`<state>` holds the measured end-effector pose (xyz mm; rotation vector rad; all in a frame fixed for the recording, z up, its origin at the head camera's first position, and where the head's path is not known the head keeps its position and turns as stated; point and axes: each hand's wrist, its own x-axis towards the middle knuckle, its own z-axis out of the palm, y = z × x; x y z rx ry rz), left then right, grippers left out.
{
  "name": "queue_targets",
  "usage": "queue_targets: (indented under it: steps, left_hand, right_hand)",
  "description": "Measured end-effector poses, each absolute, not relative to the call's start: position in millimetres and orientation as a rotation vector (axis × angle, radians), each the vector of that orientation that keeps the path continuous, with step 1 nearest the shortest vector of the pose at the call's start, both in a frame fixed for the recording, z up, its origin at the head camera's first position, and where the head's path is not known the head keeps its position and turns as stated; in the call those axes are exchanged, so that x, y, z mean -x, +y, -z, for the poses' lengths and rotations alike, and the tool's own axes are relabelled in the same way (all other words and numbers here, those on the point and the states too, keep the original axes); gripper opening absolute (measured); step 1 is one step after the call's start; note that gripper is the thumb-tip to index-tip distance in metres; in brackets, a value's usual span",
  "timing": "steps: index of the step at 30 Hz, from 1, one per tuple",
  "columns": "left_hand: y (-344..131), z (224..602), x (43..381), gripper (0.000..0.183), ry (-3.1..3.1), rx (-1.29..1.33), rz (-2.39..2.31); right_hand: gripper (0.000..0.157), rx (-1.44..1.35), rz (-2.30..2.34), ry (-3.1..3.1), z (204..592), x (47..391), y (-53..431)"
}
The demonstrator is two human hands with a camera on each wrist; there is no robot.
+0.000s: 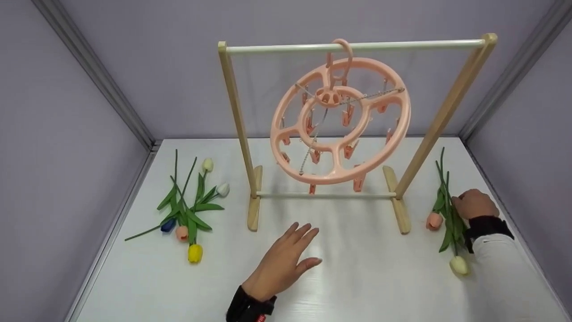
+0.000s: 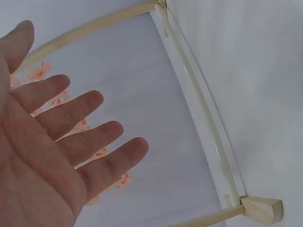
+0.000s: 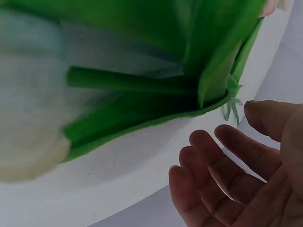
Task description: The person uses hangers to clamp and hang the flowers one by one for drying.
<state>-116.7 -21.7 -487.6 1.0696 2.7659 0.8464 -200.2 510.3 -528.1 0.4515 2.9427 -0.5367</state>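
My left hand (image 1: 281, 264) hovers in front of a wooden rack, its fingers straight and slightly spread, holding nothing. At the right side of the table, my right hand (image 1: 478, 205) is beside the stem and leaves of a cream tulip (image 1: 459, 265). In the right wrist view, a gap separates the thumb (image 3: 265, 118) from the bent fingers, and no stem shows between them. A pink tulip (image 1: 434, 221) lies just left of the cream one. The large green leaves (image 3: 142, 33) and a blurred pale bloom (image 3: 31, 94) fill much of that view.
A round pink clip hanger (image 1: 337, 175) hangs tilted from the white bar (image 1: 415, 44) of the wooden rack (image 1: 237, 112). On the left lie several tulips, among them a yellow one (image 1: 195, 253), a blue one (image 1: 168, 225) and a white one (image 1: 223, 189). Grey panels enclose the table.
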Motion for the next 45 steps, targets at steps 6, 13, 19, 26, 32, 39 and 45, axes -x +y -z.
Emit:
queue_targets:
  steps: [6,13,19,26,32,39,45]
  left_hand:
    - [-15,493,110,0.050,2.757,-1.196,-0.823]
    - [-8,501,108,0.030,2.758,-1.341,-0.884]
    - [-4,504,109,0.025,2.776,-1.410,-0.968]
    - [2,506,114,0.025,2.734,-1.298,-1.116]
    - [7,507,119,0.026,2.680,-1.224,-1.266]
    - [12,505,120,0.027,2.670,-1.218,-1.337]
    - [19,499,121,0.026,2.651,-1.239,-1.394]
  right_hand:
    - [0.046,-0.502,0.559,2.871,528,193,516]
    - [0.043,-0.499,0.583,2.888,523,185,520]
    - [0.039,-0.479,0.614,2.968,507,180,511]
    - [0.027,-0.402,0.687,3.231,481,163,482]
    - [0.023,-0.397,0.778,3.345,456,147,455]
    - [0.019,-0.369,0.860,3.578,434,133,426]
    - [0.016,-0.344,1.014,3.634,426,119,394]
